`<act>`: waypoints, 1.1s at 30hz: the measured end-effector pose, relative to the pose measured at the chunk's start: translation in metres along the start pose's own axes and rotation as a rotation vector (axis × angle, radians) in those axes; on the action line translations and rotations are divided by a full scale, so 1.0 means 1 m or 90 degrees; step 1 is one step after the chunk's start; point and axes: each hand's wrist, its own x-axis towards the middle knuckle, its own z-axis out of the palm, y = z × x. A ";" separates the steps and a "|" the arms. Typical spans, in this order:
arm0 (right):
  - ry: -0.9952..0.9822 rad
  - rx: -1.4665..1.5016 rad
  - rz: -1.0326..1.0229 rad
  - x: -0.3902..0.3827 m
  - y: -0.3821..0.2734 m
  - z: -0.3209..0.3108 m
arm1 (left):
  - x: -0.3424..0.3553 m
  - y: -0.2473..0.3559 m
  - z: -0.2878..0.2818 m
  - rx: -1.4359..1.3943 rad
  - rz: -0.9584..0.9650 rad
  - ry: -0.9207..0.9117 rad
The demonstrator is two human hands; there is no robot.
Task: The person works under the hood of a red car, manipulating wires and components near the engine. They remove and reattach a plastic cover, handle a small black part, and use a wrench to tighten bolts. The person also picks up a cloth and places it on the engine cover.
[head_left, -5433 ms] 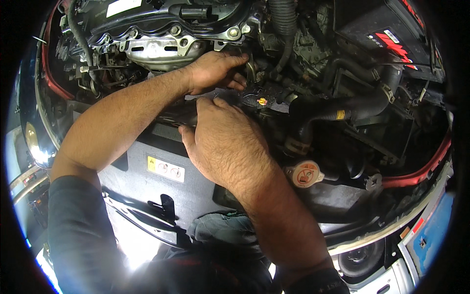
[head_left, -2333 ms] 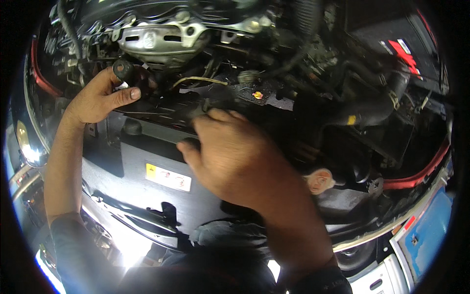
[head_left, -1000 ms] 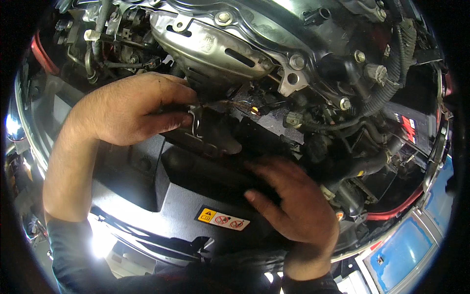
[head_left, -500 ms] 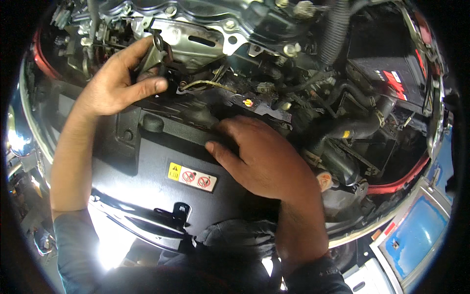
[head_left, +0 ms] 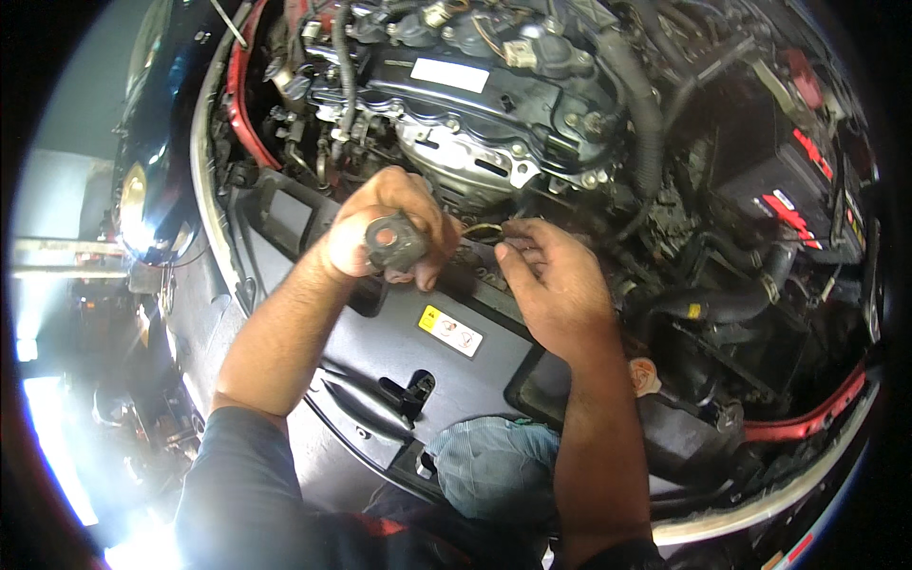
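My left hand (head_left: pixel 399 228), raised over the front of the engine bay, grips a dark metal part (head_left: pixel 397 249) with a round copper-coloured spot at its upper end. To its right, my right hand (head_left: pixel 551 280) has its fingers curled beside a thin yellowish wire or tube (head_left: pixel 482 228); whether they grip it, or what lies under them, I cannot make out. Both hands are just below the silver heat shield (head_left: pixel 451 157) and above the black radiator cover (head_left: pixel 399 332) with its warning sticker (head_left: pixel 450 331).
A battery (head_left: pixel 750 171) and thick hoses (head_left: pixel 712 304) fill the right side. A capped filler neck (head_left: pixel 644 377) sits beside my right forearm. A grey-blue cloth (head_left: pixel 489 465) lies on the front edge. The bay's red rim (head_left: pixel 242 104) curves round the sides.
The view has shifted, showing more engine top and the car's left-hand surroundings. My left hand has lifted the dark part and turned it upward. My right hand has moved up toward the wire, fingers curled.
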 end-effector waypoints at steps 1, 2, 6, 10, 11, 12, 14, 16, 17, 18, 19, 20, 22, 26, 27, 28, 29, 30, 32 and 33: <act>0.006 0.021 0.018 0.000 -0.002 0.000 | 0.000 -0.004 0.001 -0.021 0.034 -0.002; -0.004 0.039 0.011 0.000 -0.003 -0.001 | -0.003 -0.004 0.000 0.006 -0.013 0.028; -0.020 0.046 0.003 -0.001 -0.004 0.001 | -0.007 -0.024 -0.007 0.009 0.101 0.099; -0.039 0.070 0.008 0.001 -0.001 0.002 | -0.011 -0.029 -0.014 -0.034 0.076 0.117; -0.044 0.079 0.010 0.001 -0.001 0.002 | -0.011 -0.029 -0.014 -0.040 0.099 0.105; -0.059 0.077 0.014 0.000 0.000 0.002 | -0.011 -0.029 -0.013 -0.046 0.097 0.118; -0.081 0.083 0.018 0.000 0.000 0.000 | -0.009 -0.027 -0.011 -0.057 0.082 0.135; -0.087 0.043 0.023 0.000 0.000 -0.001 | -0.005 -0.027 -0.011 -0.051 0.092 0.128; -0.089 0.030 0.026 0.000 -0.001 -0.001 | -0.001 -0.027 -0.012 -0.049 0.096 0.124; -0.093 0.030 0.046 0.000 -0.001 -0.002 | 0.002 -0.028 -0.013 -0.038 0.094 0.120; -0.092 -0.003 0.045 0.000 -0.002 -0.003 | 0.006 -0.028 -0.014 -0.027 0.091 0.116; -0.091 -0.034 0.045 0.000 -0.002 -0.004 | 0.010 -0.028 -0.014 -0.017 0.086 0.112; -0.113 -0.024 0.112 -0.001 -0.004 -0.005 | 0.019 -0.028 -0.007 -0.016 0.090 0.127; -0.026 -0.062 0.063 -0.002 -0.006 -0.008 | 0.033 -0.027 0.029 0.044 -0.143 0.362; 0.006 -0.067 0.070 -0.001 -0.006 -0.009 | 0.036 -0.023 0.036 0.123 -0.157 0.330; 0.038 -0.068 0.061 -0.001 -0.005 -0.009 | 0.042 -0.024 0.047 0.113 -0.183 0.373; 0.068 -0.063 0.053 0.000 -0.005 -0.011 | 0.047 -0.025 0.056 0.087 -0.160 0.397; 0.082 -0.033 0.037 0.002 -0.005 -0.011 | 0.052 -0.023 0.061 0.031 -0.174 0.431; 0.073 0.007 0.017 0.003 -0.005 -0.013 | 0.061 -0.020 0.068 -0.080 -0.182 0.493; 0.068 0.036 0.012 0.004 -0.006 -0.014 | 0.066 -0.018 0.069 -0.121 -0.158 0.477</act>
